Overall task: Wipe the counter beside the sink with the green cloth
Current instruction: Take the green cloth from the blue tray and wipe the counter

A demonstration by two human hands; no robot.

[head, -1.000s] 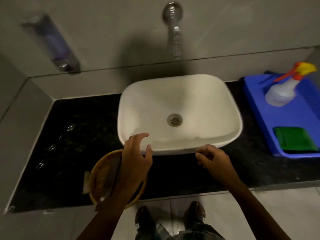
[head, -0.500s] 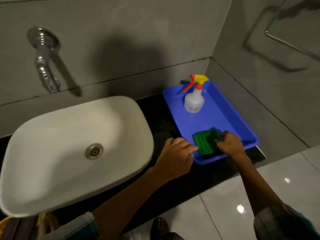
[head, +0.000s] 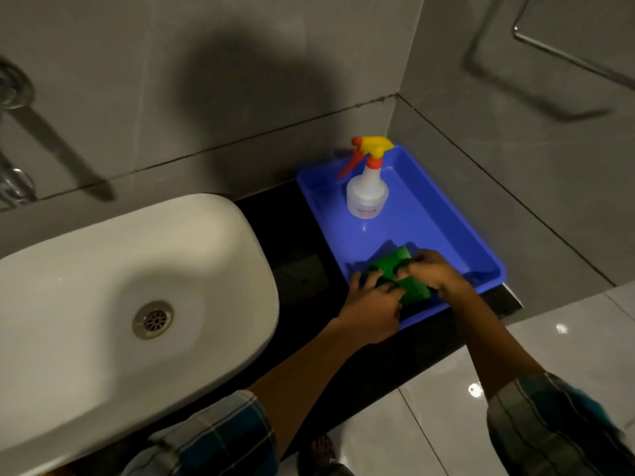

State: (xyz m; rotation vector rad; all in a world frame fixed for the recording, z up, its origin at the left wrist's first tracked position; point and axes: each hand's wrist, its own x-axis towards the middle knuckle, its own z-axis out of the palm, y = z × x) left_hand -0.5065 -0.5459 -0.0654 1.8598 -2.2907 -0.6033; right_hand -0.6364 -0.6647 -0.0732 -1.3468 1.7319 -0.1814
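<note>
The green cloth (head: 395, 269) is bunched up at the near end of the blue tray (head: 443, 231), right of the white sink (head: 113, 297). My right hand (head: 434, 274) grips the cloth from the right. My left hand (head: 372, 309) holds its left side, with fingers curled into the fabric. The cloth is lifted and crumpled between both hands, partly hidden by them. A strip of black counter (head: 295, 262) lies between the sink and the tray.
A white spray bottle (head: 367, 187) with a yellow and orange trigger stands at the far end of the tray. Grey tiled walls close in behind and to the right. A chrome tap (head: 13, 180) sticks out at the far left. Glossy floor tiles lie below the counter edge.
My view swung right from the sink to the tray. Both hands left the sink rim and closed on the cloth, which went from lying flat to bunched and raised.
</note>
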